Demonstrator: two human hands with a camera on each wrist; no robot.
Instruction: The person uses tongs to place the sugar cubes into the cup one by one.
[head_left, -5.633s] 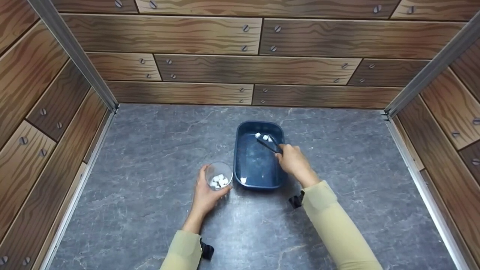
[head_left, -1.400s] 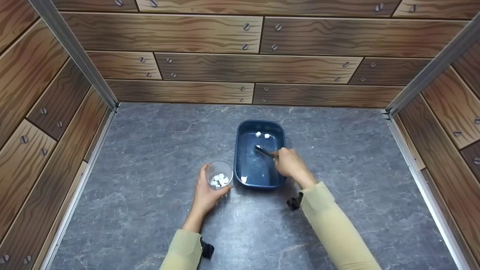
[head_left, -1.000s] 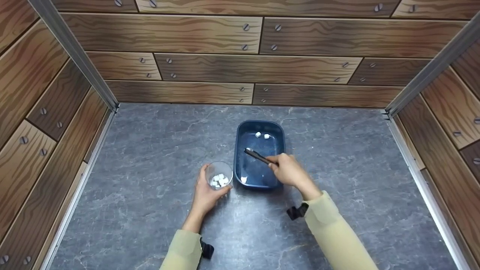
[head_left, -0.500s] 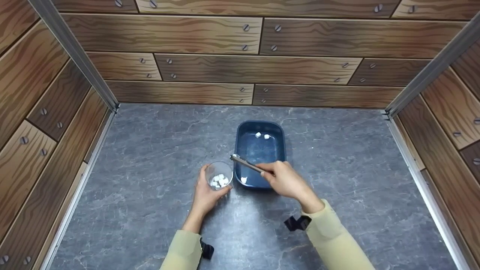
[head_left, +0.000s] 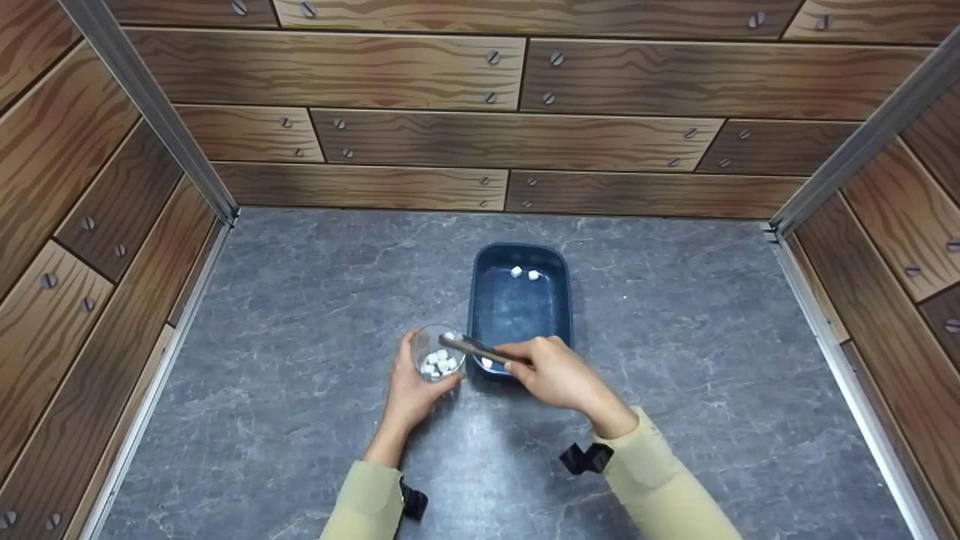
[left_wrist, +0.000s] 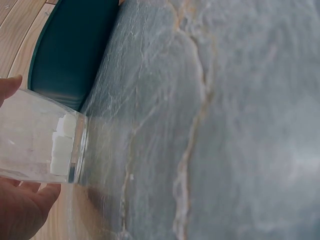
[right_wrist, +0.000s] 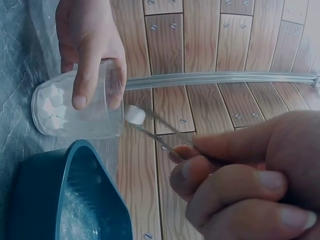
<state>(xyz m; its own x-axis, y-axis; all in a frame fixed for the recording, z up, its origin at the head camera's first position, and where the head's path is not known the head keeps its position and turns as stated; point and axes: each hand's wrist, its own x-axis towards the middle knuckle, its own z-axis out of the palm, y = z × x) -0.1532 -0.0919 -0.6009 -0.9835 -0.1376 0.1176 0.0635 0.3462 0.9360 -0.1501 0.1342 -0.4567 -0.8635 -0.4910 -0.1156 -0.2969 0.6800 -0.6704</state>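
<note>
My left hand (head_left: 411, 394) grips a clear plastic or glass cup (right_wrist: 85, 117) by its sides, and several small white cubes (left_wrist: 61, 150) lie at its bottom. The cup stands on the grey surface. My right hand (head_left: 559, 375) pinches dark tweezers (head_left: 484, 349) between thumb and fingers. A single white cube (right_wrist: 135, 115) sits between the tweezer tips, right at the cup's mouth. Just right of the cup is a dark blue bin (head_left: 517, 311). Two white cubes (head_left: 525, 273) lie at its far end, and a white piece (head_left: 487, 363) shows in its near left corner.
Wood-patterned panels (head_left: 420, 135) form walls at the back and both sides, joined by grey metal posts (head_left: 150, 112). The marbled grey surface (head_left: 315, 300) spreads around the cup and bin. The bin's raised rim (right_wrist: 75, 150) stands close beside the cup.
My right hand has taken one cube from the bin's far end with the tweezers and carried it left and nearer, over the cup. The left hand and cup stay in place.
</note>
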